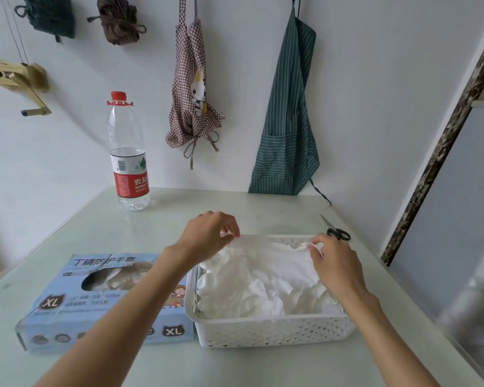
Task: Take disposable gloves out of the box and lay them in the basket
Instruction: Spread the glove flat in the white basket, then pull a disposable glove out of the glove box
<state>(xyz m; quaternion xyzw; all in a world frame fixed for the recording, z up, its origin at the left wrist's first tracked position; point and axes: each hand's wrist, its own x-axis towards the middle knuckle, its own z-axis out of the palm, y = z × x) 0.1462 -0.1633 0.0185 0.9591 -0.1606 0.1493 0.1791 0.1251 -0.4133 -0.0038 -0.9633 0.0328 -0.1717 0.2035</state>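
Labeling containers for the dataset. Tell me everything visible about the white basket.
The white basket is a rectangular, plastic-looking tray with perforated walls. It sits upright on the pale table, its left wall against the blue glove box. White gloves fill it; the left hand and right hand pinch one stretched over the far rim. Scissors lie beyond its far right corner.

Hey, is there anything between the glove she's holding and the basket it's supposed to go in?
Nothing visible. Both hands, left hand and right hand, pinch the white glove stretched directly over the white basket, above the gloves already piled inside. The scissors lie on the table behind the basket.
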